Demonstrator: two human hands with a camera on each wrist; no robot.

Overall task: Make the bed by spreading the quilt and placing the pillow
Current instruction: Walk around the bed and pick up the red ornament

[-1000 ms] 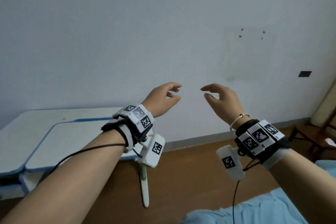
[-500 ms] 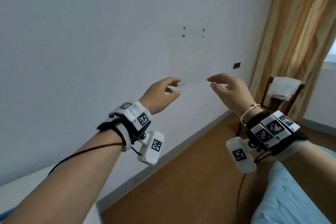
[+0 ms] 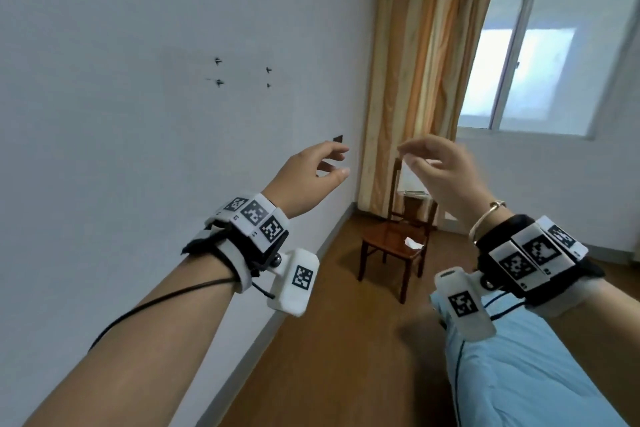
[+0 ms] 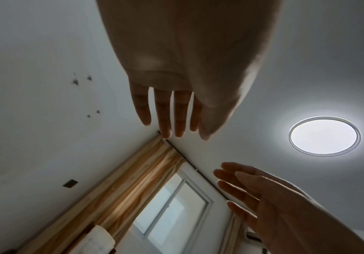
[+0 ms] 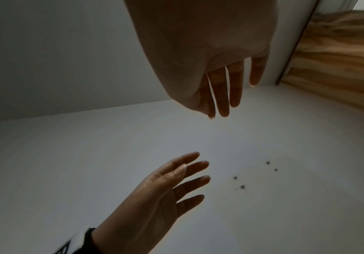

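Both hands are up in the air in front of the person, holding nothing. The left hand [image 3: 308, 180] has a loose, spread grip: its fingers [image 4: 163, 111] run nearly straight with gaps between them, the thumb lying alongside. The right hand [image 3: 446, 177] is much the same, fingers [image 5: 222, 89] relaxed and slightly apart, touching nothing. The two hands sit near each other but apart, the right at 3 o'clock of the left.

The head view alone shows the bed [image 3: 526, 367], down at 5 o'clock under the right forearm, covered in plain light blue cloth; whether that cloth is the quilt or a sheet I cannot tell, and no pillow shows in any view. It also shows one wooden chair [image 3: 394, 243] at 12 o'clock beyond the hands, with a white scrap on its seat, standing before one striped curtain [image 3: 422, 62] and one window [image 3: 540, 62] at 1 o'clock.

The left wrist view looks upward instead and catches one round ceiling lamp [image 4: 324, 135] at 3 o'clock, lit, plus the curtain rod. The right wrist view shows the bare wall [image 5: 89, 154] and the left palm from below.

Four small dark marks [image 3: 242, 74] sit on the wall in the head view, and one dark plate [image 3: 337, 138] by the left fingertips. Each wrist carries one strapped tag band.
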